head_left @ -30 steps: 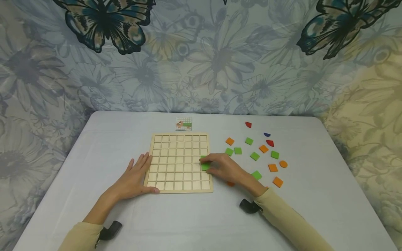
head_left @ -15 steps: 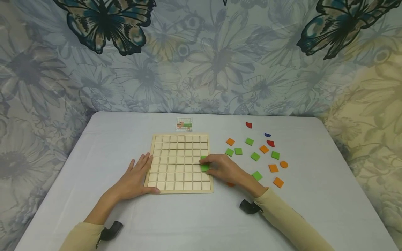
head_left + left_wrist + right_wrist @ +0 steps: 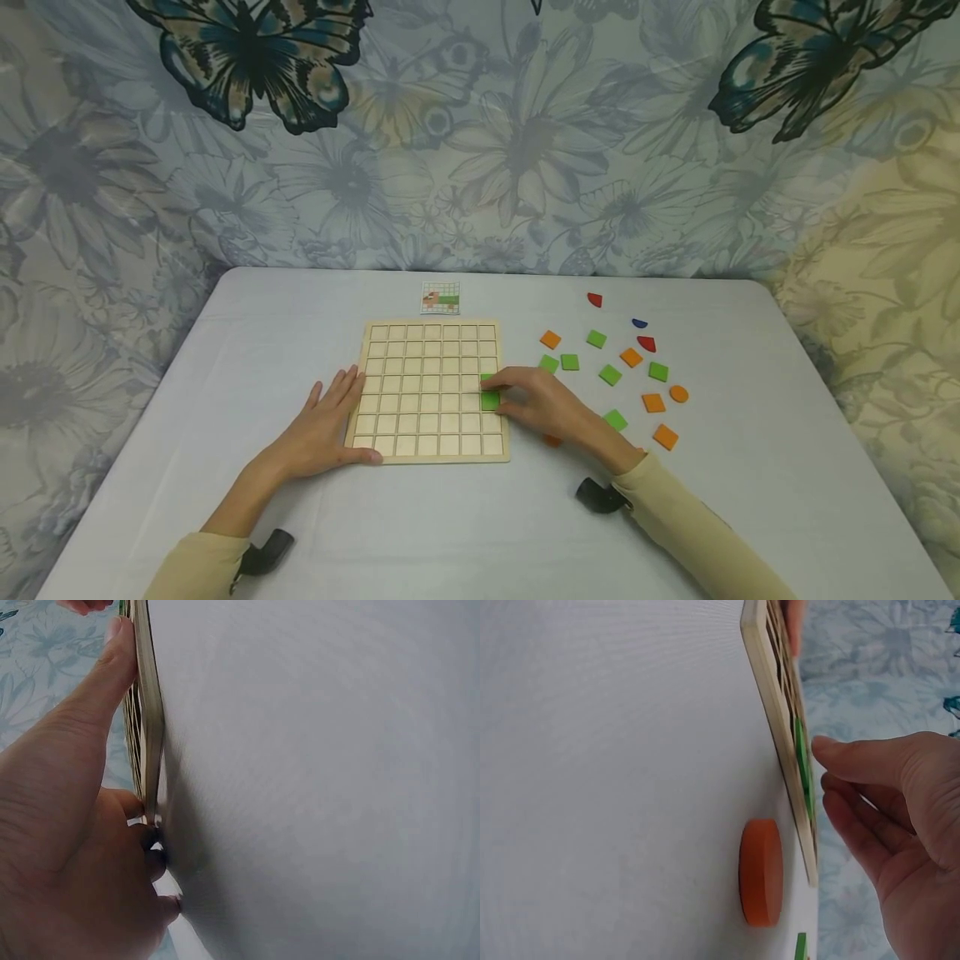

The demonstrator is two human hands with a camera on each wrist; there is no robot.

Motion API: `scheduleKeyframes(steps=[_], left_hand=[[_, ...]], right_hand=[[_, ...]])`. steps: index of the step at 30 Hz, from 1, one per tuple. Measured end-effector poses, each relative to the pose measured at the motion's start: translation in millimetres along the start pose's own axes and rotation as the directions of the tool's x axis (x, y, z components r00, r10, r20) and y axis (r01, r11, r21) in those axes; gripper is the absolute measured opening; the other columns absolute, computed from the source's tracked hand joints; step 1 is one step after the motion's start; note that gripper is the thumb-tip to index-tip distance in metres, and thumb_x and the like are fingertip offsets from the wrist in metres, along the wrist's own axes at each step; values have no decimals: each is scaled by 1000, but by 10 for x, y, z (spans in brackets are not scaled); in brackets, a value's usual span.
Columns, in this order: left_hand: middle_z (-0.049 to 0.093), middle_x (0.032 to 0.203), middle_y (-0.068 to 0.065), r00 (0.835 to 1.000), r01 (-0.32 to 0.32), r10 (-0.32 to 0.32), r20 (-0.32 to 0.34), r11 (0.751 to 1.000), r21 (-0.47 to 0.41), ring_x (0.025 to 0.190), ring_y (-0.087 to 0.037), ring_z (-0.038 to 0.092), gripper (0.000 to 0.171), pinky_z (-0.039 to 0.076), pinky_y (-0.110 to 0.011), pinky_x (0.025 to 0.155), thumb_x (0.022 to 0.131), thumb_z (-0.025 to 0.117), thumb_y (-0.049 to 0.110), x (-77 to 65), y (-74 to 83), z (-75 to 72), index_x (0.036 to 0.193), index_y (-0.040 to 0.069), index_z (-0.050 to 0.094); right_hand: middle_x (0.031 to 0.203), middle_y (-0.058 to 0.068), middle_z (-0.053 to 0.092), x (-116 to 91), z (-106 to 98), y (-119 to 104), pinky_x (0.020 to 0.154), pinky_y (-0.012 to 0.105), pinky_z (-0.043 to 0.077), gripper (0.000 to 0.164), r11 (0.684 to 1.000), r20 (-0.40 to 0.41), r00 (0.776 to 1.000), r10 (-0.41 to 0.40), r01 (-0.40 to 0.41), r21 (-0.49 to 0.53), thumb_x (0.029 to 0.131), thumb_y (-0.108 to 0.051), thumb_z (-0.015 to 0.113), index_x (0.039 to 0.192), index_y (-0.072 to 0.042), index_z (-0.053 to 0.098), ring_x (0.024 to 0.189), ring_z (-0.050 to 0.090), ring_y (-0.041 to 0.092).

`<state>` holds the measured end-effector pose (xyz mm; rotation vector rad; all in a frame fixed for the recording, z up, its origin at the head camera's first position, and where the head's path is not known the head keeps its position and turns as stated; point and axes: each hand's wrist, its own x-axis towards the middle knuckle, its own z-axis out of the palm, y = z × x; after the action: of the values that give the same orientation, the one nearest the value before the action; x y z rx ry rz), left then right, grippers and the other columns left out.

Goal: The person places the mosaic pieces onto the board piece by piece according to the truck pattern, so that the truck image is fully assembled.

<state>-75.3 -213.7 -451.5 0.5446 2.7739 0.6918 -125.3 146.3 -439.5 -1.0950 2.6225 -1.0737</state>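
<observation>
The wooden grid board (image 3: 427, 386) lies flat on the table. My left hand (image 3: 318, 433) rests at its left edge, fingers spread along the side and the thumb on the near left corner. Two green square tiles (image 3: 490, 402) sit one behind the other in the right-hand column, partly covered by my right hand (image 3: 540, 404). In the right wrist view, the thumb and fingertips of that hand stand just above the green tiles (image 3: 802, 761), bent loosely, with nothing seen between them. The left wrist view has the left thumb (image 3: 112, 664) against the board's edge.
A small picture card (image 3: 440, 297) lies behind the board. Loose pieces are scattered to the right: several green squares (image 3: 610, 375), several orange squares (image 3: 654, 403), an orange disc (image 3: 678, 393), red pieces (image 3: 647, 343) and a blue one (image 3: 639, 323). Another orange round piece (image 3: 761, 874) lies beside the board.
My right hand has drawn slightly to the right, its fingertips coming off the green tiles, which stay in the board. My left hand has not moved.
</observation>
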Motion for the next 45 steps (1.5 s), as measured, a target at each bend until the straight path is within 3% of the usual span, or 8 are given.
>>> scheduleKeyframes(steps=[16, 24, 29, 45], left_hand=[[6, 162, -21, 1000, -9, 9, 3, 1000, 9, 149, -39, 4, 127, 0, -59, 117, 70, 72, 70, 11, -17, 11, 156, -2, 12], [6, 162, -22, 1000, -18, 17, 22, 999, 39, 149, -40, 5, 132, 2, -60, 117, 66, 72, 74, 11, -25, -11, 154, -5, 13], [8, 161, -25, 999, -29, 28, 18, 999, 36, 148, -41, 7, 131, 3, -61, 116, 67, 73, 72, 5, 0, -20, 154, -6, 14], [6, 161, -24, 999, -8, 6, 43, 999, 46, 148, -42, 6, 132, 2, -61, 116, 66, 73, 72, 28, 22, -40, 154, -6, 12]], right_hand=[[118, 1, 70, -209, -212, 76, 92, 38, 53, 40, 994, -32, 995, 96, -94, 57, 83, -4, 77, 121, -7, 69, 105, 65, 18], [115, 2, 71, -290, -297, 156, 92, 37, 54, 44, 994, -40, 995, 95, -93, 57, 79, -3, 80, 121, -6, 69, 105, 67, 16], [113, 2, 72, -383, -354, 219, 92, 39, 53, 45, 988, -61, 989, 137, -133, 74, 79, -2, 80, 122, -6, 68, 104, 67, 16], [108, 7, 73, -662, -505, 396, 90, 40, 54, 41, 982, -135, 976, 171, -157, 107, 78, 0, 80, 118, -3, 69, 100, 69, 22]])
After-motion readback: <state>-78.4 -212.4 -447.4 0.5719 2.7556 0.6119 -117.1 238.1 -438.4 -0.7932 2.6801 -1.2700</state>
